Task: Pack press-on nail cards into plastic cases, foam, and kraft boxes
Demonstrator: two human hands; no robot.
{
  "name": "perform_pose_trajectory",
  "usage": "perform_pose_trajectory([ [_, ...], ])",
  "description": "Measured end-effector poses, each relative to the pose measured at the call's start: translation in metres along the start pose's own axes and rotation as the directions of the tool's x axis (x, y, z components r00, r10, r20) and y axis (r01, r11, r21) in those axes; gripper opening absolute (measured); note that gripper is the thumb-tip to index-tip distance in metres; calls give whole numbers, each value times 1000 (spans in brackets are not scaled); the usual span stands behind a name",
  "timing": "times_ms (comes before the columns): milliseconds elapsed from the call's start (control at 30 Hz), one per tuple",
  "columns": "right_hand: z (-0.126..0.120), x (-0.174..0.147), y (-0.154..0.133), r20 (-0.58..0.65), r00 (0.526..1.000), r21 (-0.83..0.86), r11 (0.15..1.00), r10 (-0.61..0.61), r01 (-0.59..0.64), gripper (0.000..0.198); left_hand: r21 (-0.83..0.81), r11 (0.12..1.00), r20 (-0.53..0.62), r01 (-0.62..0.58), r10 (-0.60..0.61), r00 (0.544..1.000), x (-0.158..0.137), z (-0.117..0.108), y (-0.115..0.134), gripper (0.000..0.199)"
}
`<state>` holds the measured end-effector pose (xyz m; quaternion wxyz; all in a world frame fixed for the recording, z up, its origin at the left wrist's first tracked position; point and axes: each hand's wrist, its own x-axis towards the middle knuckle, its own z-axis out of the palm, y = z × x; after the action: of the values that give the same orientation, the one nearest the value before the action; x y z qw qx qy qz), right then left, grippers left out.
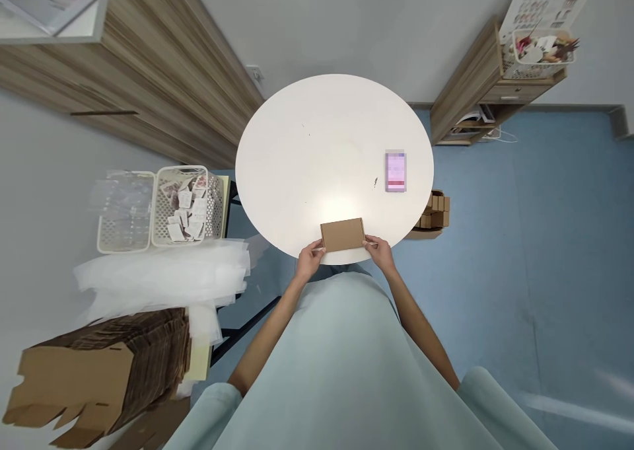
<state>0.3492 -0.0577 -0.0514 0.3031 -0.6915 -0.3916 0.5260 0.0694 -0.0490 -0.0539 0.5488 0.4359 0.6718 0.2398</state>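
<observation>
A small brown cardboard box (343, 235), its lid closed, is at the near edge of the round white table (307, 133). My left hand (311, 260) grips the box's left end, with the fingers at its near corner. At the opposite end, my right hand (380, 252) pinches the right side near the front corner. The undersides of the fingers are hidden, and I cannot tell whether the box rests on the tabletop or is held just above it.
A phone-like item with a blurred screen (395, 171) lies right on the table. To the left stand a white basket of small packets (181, 205), white wrapping sheets (163, 271) and stacked flat cardboard (99, 371). A carton of small boxes (433, 215) sits on the floor at right.
</observation>
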Motion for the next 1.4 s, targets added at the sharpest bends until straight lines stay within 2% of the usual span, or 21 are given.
perform_pose_trajectory([
  [133,2,-2,-2,-15,1000,85,996,7,-6,49,-68,998,7,-9,10,1000,-4,2,3,58],
  [267,-5,-16,-10,65,997,177,983,44,-55,54,-165,986,6,-37,39,999,-22,2,1,63],
  [400,-15,-46,-20,64,996,245,967,56,-70,59,-271,957,26,-108,119,992,-45,-2,-2,73],
  [567,-25,-101,-20,7,998,290,955,60,-60,65,-354,921,66,-161,196,978,-76,3,-5,80],
  [700,-35,-147,-9,-50,995,308,949,90,-70,66,-410,903,118,-125,188,975,-107,18,-13,84],
  [833,-45,-180,5,-79,989,309,947,123,-93,65,-439,896,153,-68,149,977,-137,32,-21,79],
  [1067,-61,-199,16,-68,991,299,950,113,-88,65,-437,899,142,-27,99,985,-155,44,-18,70],
  [1233,-91,-196,19,-50,995,332,941,90,-68,57,-429,903,173,-27,112,979,-151,66,5,77],
  [1333,-124,-194,27,-63,994,367,928,91,-62,57,-358,933,221,-32,118,968,-145,95,25,81],
  [1400,-151,-192,37,-89,992,381,923,92,-52,58,-312,950,250,-29,111,962,-141,123,40,83],
])
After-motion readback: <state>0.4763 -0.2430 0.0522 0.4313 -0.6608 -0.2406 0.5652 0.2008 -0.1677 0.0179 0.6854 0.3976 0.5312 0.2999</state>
